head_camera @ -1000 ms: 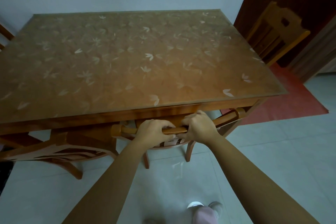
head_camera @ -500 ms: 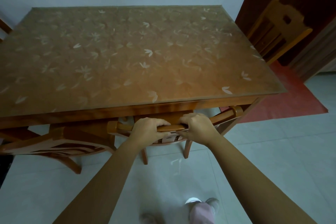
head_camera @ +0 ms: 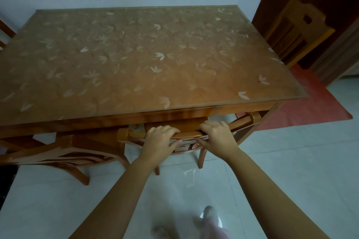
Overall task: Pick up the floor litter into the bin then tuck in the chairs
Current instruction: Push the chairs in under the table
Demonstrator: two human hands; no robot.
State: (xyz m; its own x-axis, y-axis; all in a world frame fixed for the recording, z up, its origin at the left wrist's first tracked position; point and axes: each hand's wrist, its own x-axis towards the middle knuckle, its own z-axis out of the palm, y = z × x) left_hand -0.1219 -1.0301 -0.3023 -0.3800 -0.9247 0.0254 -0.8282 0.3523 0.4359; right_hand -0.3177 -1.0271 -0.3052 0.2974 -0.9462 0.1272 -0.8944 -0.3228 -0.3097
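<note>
A wooden chair (head_camera: 186,134) stands pushed in under the near edge of the wooden table (head_camera: 136,64), only its curved top rail and back legs showing. My left hand (head_camera: 158,139) grips the rail left of its middle, fingers over the top and thumb below. My right hand (head_camera: 216,135) grips the same rail just to the right. The chair's seat is hidden under the table. No litter or bin is in view.
A second chair (head_camera: 64,153) is tucked under the table at the left. A third chair (head_camera: 297,31) stands at the far right by a dark wooden door. A red mat (head_camera: 310,106) lies on the pale tiled floor. My feet (head_camera: 209,219) are at the bottom.
The chair has slid a little further under the table with both hands still on its rail. My view has moved back slightly.
</note>
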